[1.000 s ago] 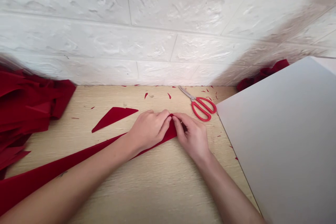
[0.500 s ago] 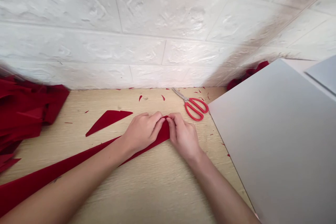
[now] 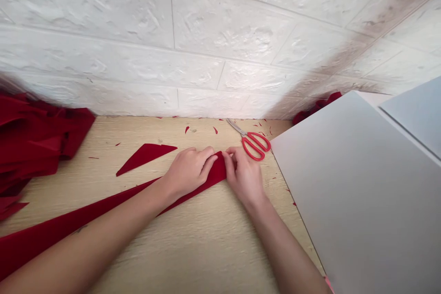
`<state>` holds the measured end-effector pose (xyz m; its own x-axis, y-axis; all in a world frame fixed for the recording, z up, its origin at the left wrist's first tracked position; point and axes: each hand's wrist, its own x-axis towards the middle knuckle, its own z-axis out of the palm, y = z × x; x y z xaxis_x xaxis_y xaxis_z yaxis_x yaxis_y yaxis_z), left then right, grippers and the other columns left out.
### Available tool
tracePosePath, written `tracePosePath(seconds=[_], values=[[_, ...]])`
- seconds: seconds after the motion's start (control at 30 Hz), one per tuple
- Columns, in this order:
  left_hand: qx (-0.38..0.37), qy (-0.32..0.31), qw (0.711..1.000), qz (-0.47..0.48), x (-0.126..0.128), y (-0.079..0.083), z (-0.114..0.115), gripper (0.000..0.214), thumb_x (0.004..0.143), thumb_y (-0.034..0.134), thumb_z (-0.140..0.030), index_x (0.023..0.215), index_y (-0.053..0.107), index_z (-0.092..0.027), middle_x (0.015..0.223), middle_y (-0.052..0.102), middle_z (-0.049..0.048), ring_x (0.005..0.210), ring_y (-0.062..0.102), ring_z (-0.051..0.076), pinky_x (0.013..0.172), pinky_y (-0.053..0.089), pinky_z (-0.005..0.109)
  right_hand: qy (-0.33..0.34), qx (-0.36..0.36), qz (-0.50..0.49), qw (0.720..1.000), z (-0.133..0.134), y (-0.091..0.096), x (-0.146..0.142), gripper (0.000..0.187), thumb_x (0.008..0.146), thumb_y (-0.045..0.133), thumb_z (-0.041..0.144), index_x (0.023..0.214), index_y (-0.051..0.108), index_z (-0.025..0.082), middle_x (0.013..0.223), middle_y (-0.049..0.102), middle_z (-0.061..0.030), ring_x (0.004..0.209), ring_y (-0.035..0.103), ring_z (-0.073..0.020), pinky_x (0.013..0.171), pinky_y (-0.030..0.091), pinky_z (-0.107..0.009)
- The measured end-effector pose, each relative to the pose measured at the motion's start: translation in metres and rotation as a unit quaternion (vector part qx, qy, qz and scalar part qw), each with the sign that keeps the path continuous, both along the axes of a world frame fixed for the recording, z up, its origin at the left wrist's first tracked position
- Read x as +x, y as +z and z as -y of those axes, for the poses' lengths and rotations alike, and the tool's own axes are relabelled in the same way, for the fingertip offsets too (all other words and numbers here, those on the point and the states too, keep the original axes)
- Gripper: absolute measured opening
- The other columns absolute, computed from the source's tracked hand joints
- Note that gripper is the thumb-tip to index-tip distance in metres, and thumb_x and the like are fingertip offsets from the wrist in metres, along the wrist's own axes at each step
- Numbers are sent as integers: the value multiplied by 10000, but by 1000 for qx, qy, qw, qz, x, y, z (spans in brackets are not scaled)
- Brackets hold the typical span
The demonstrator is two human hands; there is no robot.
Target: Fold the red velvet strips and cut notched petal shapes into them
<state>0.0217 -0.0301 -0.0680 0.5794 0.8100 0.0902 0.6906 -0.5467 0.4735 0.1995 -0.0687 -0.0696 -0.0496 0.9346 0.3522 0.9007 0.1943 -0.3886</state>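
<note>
A long strip of dark red fabric (image 3: 214, 173) runs from the lower left, under my left forearm, to its end between my hands. My left hand (image 3: 191, 168) pinches the strip's upper edge between thumb and fingers. At the strip's right end, my right hand (image 3: 244, 175) has thumb and fingertips closed on the fabric's edge. Red-handled scissors (image 3: 253, 142) lie just beyond my right hand, blades pointing to the wall. A loose angular red fabric piece (image 3: 144, 157) lies to the left of my left hand.
A heap of red fabric (image 3: 37, 138) fills the left side. A large grey-white box-like object (image 3: 358, 183) stands at the right, with more red fabric (image 3: 315, 108) behind it. Small red scraps (image 3: 215, 130) dot the table (image 3: 193, 248) near the white brick-patterned wall (image 3: 206, 23).
My right fingers have shifted slightly right, away from my left fingers, baring more of the strip's top edge between them. The camera view has turned a little.
</note>
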Motion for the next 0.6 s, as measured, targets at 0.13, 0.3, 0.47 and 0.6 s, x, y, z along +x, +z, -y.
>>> tracePosePath(seconds=[0.13, 0.3, 0.47, 0.6], values=[[0, -2, 1000, 11, 0, 1, 0, 350, 1031, 324, -346, 878, 602, -198, 696, 652, 35, 654, 609, 211, 608, 363, 311, -116, 54, 31, 991, -15, 8, 35, 265, 980, 491, 320, 1118, 639, 150, 1074, 702, -160, 1012, 605, -285, 883, 481, -422], [-21, 2, 999, 35, -1, 3, 1, 330, 1023, 344, -341, 857, 593, -201, 681, 624, 31, 653, 596, 213, 608, 353, 304, -125, -116, 120, 978, -26, 13, 65, 320, 910, 586, 295, 1173, 650, 125, 1139, 681, -183, 1087, 601, -318, 894, 478, -428], [-55, 26, 995, 85, -5, 10, -2, 313, 1013, 365, -346, 780, 526, -212, 617, 549, -9, 570, 521, 173, 581, 318, 289, -133, -138, 152, 969, -20, 16, 57, 192, 909, 584, 322, 943, 659, 149, 943, 705, -174, 812, 664, -257, 629, 454, -323], [-40, 69, 990, 112, -15, 29, -10, 301, 1000, 386, -334, 739, 475, -212, 611, 516, -20, 542, 469, 149, 564, 295, 283, -126, -125, 52, 983, -7, 23, 50, 143, 894, 575, 313, 828, 605, 190, 825, 682, -122, 701, 628, -229, 532, 401, -292]])
